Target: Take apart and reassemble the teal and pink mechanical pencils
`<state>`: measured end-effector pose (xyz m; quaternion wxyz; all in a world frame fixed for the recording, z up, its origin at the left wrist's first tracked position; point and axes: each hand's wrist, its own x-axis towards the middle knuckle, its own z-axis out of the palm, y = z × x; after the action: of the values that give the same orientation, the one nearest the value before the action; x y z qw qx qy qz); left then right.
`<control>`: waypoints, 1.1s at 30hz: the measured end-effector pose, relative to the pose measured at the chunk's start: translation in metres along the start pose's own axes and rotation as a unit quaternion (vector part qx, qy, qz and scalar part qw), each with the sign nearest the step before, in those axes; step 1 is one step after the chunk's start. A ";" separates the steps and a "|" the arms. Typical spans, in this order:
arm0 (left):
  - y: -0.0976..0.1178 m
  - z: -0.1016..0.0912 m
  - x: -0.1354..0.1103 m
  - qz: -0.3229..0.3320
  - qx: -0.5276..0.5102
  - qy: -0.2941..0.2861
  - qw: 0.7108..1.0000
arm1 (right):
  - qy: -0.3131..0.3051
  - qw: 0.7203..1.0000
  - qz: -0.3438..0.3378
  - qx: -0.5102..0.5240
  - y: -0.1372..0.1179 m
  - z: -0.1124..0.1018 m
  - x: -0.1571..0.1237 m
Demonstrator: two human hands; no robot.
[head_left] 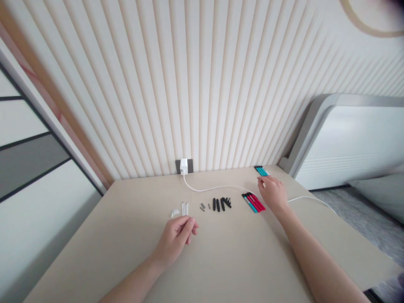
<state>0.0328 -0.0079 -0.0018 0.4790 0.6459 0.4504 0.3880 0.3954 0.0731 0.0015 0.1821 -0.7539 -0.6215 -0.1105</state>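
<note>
Small white pieces (175, 213) are placed on the desk (221, 256) just beyond and left of the fingers of the left hand (177, 231), with white rods (184, 208) lined up directly beyond them. Those fingers are curled inward; whether anything is pinched cannot be told. To their right, grey bits (203, 206) and black tubes (218, 205) are set out. Red pens (258, 201) are laid near the right hand (274, 192), left of its curled fingers, whose grip cannot be made out; teal pens (261, 170) are ranged just beyond
</note>
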 end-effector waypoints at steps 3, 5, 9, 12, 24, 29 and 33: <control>0.000 0.000 0.000 -0.001 0.003 -0.001 1.000 | -0.041 0.995 -0.084 0.043 -0.022 -0.008 -0.019; 0.000 0.001 0.000 -0.002 0.004 0.000 1.000 | -0.088 0.990 -0.103 0.030 -0.034 -0.011 -0.029; 0.000 0.001 0.000 -0.002 0.007 0.001 1.000 | -0.152 0.984 -0.091 -0.014 -0.047 -0.014 -0.037; 0.000 0.001 0.000 0.001 0.013 -0.001 1.000 | -0.175 0.981 -0.074 -0.025 -0.047 -0.014 -0.037; 0.001 0.001 -0.001 0.006 0.025 -0.024 0.999 | -0.162 0.984 -0.070 0.036 -0.047 -0.014 -0.039; 0.001 0.003 0.000 0.013 0.020 -0.023 0.999 | -0.079 0.919 -0.105 0.371 -0.078 -0.022 -0.054; 0.000 0.005 0.000 0.036 -0.004 0.014 0.999 | -0.109 0.835 -0.117 0.526 -0.130 -0.024 -0.083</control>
<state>0.0375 -0.0096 -0.0028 0.4611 0.6543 0.4319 0.4155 0.2535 0.0099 0.0088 0.4681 -0.4733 -0.6855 0.2949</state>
